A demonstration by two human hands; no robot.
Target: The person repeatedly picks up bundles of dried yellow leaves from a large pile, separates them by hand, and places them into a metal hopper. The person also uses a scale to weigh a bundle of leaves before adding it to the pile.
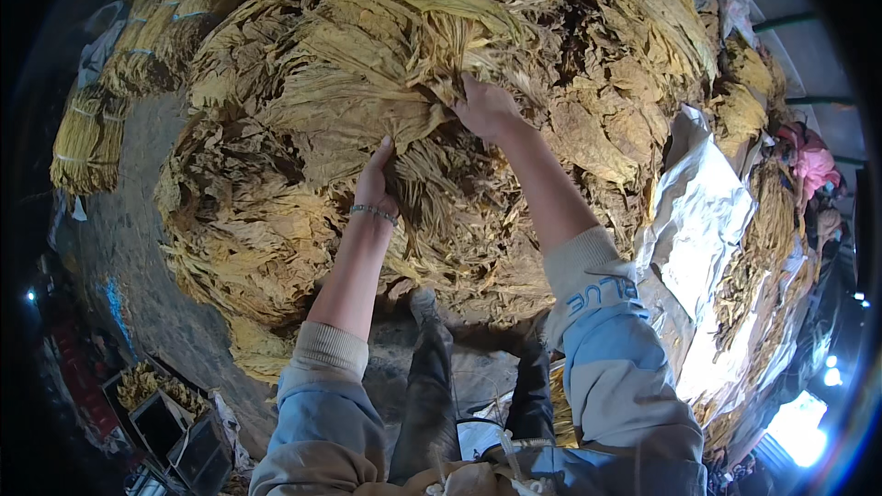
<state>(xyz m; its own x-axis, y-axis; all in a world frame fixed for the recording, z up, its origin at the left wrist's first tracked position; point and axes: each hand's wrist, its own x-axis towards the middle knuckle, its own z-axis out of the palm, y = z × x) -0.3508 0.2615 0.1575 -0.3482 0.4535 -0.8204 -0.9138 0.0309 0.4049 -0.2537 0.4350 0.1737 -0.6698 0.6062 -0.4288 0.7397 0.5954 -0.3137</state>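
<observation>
A large heap of dried tobacco leaves (255, 220), yellow-brown and crinkled, lies before me. My right hand (488, 110) grips the gathered end of a bunch of leaves (441, 58) above the middle of the heap. Broad leaves (358, 93) fan out to the left of that grip. My left hand (375, 182), a beaded bracelet at its wrist, is lower and to the left. Its thumb lies over a leaf edge and its other fingers are hidden beneath the leaves. Darker leaf ends (431, 182) hang between the two hands.
Tied leaf bundles (89, 145) stand at the left beside bare floor (148, 172). White plastic sheeting (703, 213) covers part of the right side. A dark box (169, 427) with leaves is at lower left. Pink cloth (809, 158) shows at far right.
</observation>
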